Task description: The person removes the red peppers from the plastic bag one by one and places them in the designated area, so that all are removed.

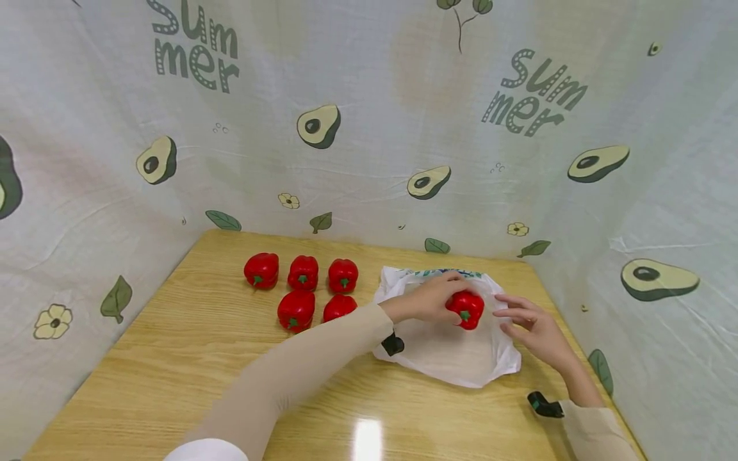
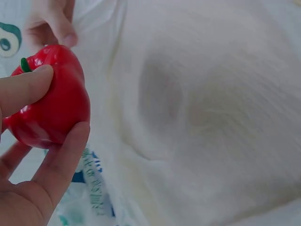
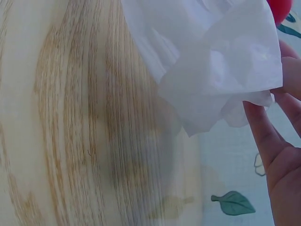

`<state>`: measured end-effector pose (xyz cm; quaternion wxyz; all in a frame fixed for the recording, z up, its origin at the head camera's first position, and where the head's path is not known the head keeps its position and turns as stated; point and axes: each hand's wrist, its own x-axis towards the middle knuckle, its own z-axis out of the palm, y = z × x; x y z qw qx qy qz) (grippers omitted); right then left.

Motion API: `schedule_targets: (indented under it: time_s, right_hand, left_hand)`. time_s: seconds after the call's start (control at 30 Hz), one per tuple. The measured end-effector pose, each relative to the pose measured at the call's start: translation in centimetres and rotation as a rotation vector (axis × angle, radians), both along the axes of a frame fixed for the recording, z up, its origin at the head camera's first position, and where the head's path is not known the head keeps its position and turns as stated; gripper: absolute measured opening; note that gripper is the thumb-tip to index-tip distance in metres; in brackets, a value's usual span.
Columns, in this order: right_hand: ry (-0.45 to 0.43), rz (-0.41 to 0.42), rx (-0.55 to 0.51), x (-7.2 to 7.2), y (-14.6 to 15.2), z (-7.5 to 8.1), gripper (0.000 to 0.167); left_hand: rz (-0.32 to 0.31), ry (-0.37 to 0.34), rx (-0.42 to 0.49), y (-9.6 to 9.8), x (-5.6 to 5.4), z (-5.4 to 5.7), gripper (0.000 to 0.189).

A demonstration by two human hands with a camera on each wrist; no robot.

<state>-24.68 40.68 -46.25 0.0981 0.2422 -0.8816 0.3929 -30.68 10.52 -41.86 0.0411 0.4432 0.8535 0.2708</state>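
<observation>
A red bell pepper (image 1: 468, 308) with a short green stem is gripped by my left hand (image 1: 429, 301), over the open white plastic bag (image 1: 438, 349). In the left wrist view, thumb and fingers press opposite sides of the pepper (image 2: 61, 103). My right hand (image 1: 536, 333) is at the bag's right edge with fingers spread. The right wrist view shows its fingertips right at the edge of the white bag (image 3: 221, 61), partly hidden by the plastic.
Several more red bell peppers stand left of the bag, among them a front one (image 1: 296, 310) and a back-left one (image 1: 262, 270). My left sleeve (image 1: 311, 358) crosses over the wooden table (image 1: 173, 371). A printed cloth (image 1: 369, 128) surrounds the table's back and sides.
</observation>
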Motion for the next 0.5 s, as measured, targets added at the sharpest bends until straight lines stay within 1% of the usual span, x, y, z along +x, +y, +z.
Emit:
schedule_targets:
  time_s: [0.1,0.17,0.23,0.3,0.5]
  right_hand:
    - [-0.005,0.003,-0.002,0.0,0.0,0.1,0.025]
    - [-0.007,-0.002,0.000,0.0,0.1,0.1,0.025]
    - [-0.010,-0.009,0.005,-0.1,0.1,0.0,0.026]
    - [-0.009,-0.012,0.012,-0.1,0.2,0.1,0.027]
    - [0.003,-0.024,0.028,-0.2,0.2,0.2,0.026]
  left_hand:
    - [-0.016,0.016,0.015,-1.5,0.7,0.8,0.059]
    - [-0.013,0.003,0.030,-2.8,1.2,1.3,0.060]
    - [-0.001,-0.016,0.049,-4.3,1.6,1.8,0.060]
    - [0.015,-0.018,0.065,-5.9,2.0,2.3,0.060]
    - [0.076,-0.035,0.109,-10.5,2.8,3.6,0.061]
